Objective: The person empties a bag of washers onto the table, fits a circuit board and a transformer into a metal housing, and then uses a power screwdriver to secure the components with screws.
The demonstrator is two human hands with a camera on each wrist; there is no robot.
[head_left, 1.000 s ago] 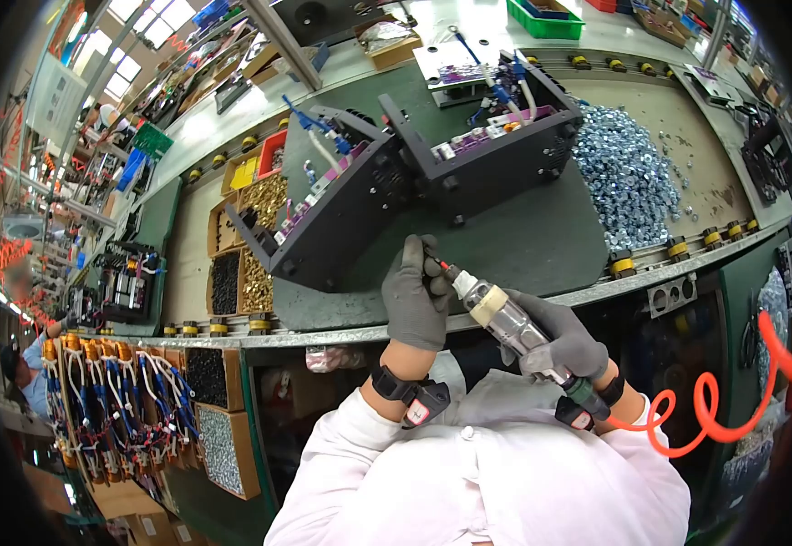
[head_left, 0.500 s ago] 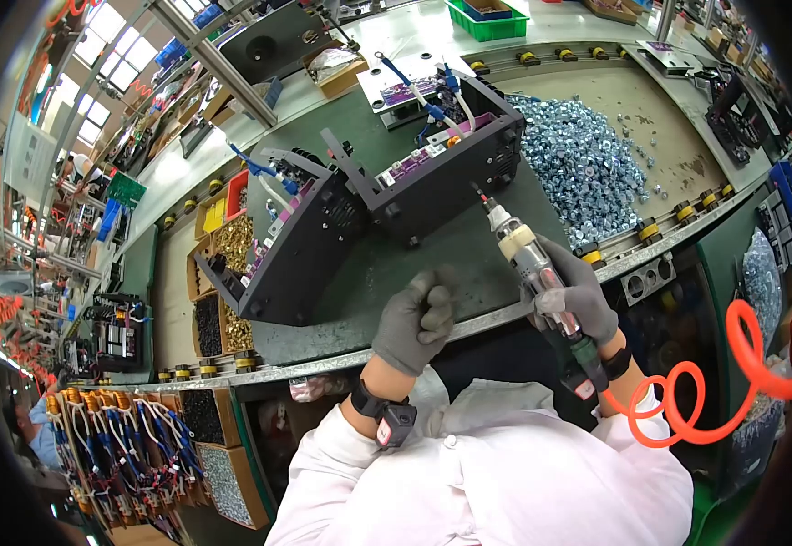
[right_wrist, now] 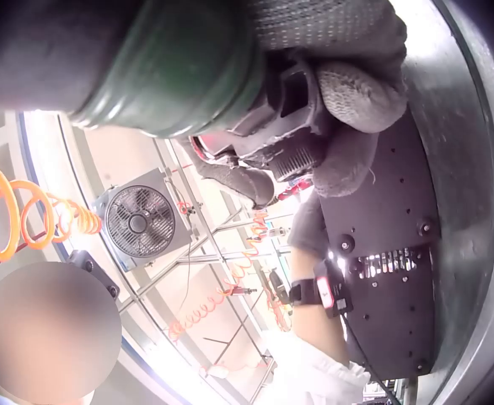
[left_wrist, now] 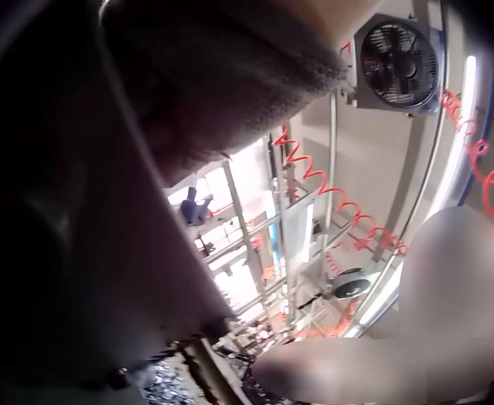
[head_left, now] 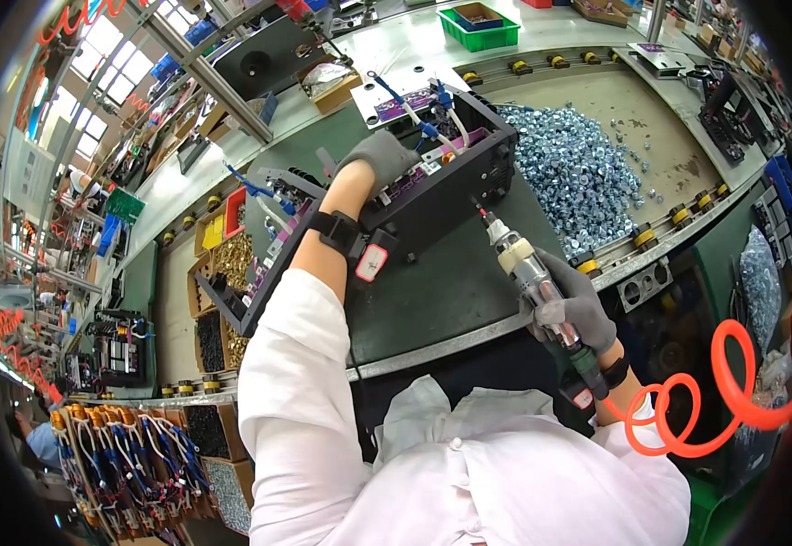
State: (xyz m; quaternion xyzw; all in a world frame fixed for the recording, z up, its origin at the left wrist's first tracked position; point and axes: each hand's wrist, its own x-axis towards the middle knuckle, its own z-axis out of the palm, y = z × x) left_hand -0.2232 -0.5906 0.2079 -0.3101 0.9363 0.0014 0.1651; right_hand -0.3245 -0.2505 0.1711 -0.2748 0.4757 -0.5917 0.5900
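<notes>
My gloved right hand (head_left: 571,308) grips a pneumatic screwdriver (head_left: 528,275), its bit pointing up and away beside the right black metal housing (head_left: 441,196). In the right wrist view, the fingers (right_wrist: 361,97) curl round the screwdriver's body. My gloved left hand (head_left: 382,159) reaches over the near wall of that right housing, at its left part; its fingertips are hidden, and I cannot tell whether they hold anything. Purple circuit boards with blue and white cables (head_left: 423,123) sit inside this housing. A second black housing (head_left: 264,273) leans at the left, partly covered by my left forearm.
A heap of silvery fasteners (head_left: 573,177) lies right of the mat (head_left: 396,323). Boxes of brass-coloured and black small parts stand at the left. An orange coiled hose (head_left: 678,414) runs from the screwdriver. Cable harnesses (head_left: 132,464) hang at lower left; a green bin (head_left: 480,35) stands behind.
My left hand has gone from in front of my body forward to the right housing. The right hand first swung the screwdriver right, away from the left hand, then stayed nearly still.
</notes>
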